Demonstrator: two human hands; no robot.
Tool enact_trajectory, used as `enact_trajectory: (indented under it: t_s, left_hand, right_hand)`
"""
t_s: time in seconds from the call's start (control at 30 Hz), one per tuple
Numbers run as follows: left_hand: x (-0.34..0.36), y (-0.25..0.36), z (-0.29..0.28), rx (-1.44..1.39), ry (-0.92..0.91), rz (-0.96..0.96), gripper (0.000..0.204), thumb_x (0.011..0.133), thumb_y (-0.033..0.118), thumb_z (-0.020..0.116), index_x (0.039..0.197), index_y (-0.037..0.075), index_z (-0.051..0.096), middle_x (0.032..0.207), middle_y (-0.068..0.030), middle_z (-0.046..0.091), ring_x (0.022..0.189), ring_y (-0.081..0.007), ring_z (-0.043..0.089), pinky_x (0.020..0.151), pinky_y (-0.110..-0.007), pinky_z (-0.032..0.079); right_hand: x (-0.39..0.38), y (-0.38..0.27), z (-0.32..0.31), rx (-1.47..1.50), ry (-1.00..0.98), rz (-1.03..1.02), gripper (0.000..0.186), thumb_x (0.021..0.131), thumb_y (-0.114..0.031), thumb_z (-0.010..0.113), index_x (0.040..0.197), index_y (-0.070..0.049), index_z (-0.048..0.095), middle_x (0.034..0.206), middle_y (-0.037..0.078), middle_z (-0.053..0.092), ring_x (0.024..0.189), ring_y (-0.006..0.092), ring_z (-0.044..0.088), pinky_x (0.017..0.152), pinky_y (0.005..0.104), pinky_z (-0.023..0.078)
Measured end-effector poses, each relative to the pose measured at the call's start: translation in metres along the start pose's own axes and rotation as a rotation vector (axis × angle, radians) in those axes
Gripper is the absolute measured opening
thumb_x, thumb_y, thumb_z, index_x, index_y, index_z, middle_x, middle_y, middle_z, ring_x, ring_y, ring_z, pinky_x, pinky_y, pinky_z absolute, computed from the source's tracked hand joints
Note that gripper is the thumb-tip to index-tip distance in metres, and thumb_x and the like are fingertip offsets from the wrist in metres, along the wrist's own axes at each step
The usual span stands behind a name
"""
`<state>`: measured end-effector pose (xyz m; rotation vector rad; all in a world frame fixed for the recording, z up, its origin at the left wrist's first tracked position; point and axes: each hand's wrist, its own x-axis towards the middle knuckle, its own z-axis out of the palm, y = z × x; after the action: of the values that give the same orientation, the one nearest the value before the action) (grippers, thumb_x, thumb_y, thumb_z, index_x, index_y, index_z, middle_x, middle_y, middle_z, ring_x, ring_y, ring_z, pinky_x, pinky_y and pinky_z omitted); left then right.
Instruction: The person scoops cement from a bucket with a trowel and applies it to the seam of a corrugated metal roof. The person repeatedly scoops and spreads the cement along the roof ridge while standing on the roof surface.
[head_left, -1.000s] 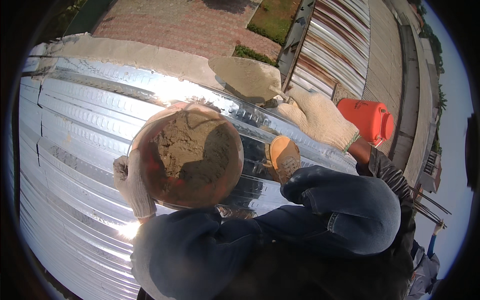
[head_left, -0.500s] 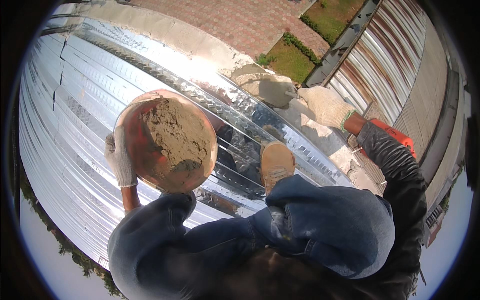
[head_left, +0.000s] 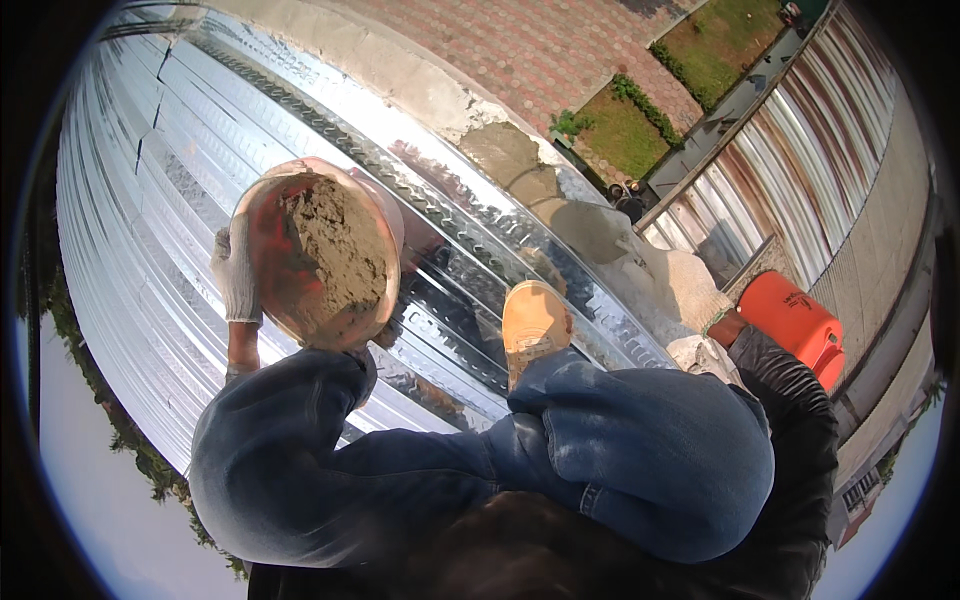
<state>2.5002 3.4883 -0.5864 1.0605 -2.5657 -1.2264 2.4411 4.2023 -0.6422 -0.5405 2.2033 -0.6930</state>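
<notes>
My left hand, in a pale knitted glove, grips the left rim of a reddish basin. Grey-brown wet mortar heaps up inside, mostly to the right. The basin tilts, its base near my left knee. Over on the right, my gloved right hand is low at the rough cement ledge, its fingers closed and partly lost in glare. Whatever it holds is hidden. Just beyond those fingers lies a smooth grey patch, mortar or a flat blade; I cannot tell which.
Shiny ribbed metal roofing spreads under me, with my tan shoe on it. Past the cement ledge there is a drop to paving and grass. An orange-red plastic container stands right of my right hand, near rusty corrugated sheeting.
My right hand has come down and nearer along the ledge. The basin has tipped more, still in my left hand. The view has shifted, showing more of the orange-red container.
</notes>
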Motion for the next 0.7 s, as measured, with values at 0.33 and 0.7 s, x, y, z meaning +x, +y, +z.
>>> enact_trajectory:
  t_s: [0.33, 0.7]
  left_hand:
    - [0.039, -0.045, -0.018, -0.153, -0.124, -0.053, 0.048, 0.118, 0.035, 0.064, 0.152, 0.001, 0.064, 0.133, -0.0102, 0.073, 0.110, -0.0217, 0.073, 0.095, -0.036, 0.062]
    - [0.034, 0.027, 0.060, 0.022, -0.238, -0.088, 0.051, 0.119, 0.038, 0.062, 0.152, 0.000, 0.063, 0.135, -0.0091, 0.071, 0.113, -0.0207, 0.070, 0.099, -0.036, 0.059]
  right_hand:
    - [-0.061, -0.046, 0.050, 0.107, 0.253, 0.263, 0.038, 0.111, -0.041, 0.065, 0.112, -0.004, 0.069, 0.096, 0.021, 0.076, 0.088, 0.0406, 0.077, 0.077, 0.0516, 0.059]
    - [-0.058, -0.135, 0.134, 0.534, 0.542, 0.350, 0.044, 0.106, -0.050, 0.065, 0.102, -0.006, 0.065, 0.087, 0.021, 0.073, 0.083, 0.0462, 0.074, 0.075, 0.0558, 0.058]
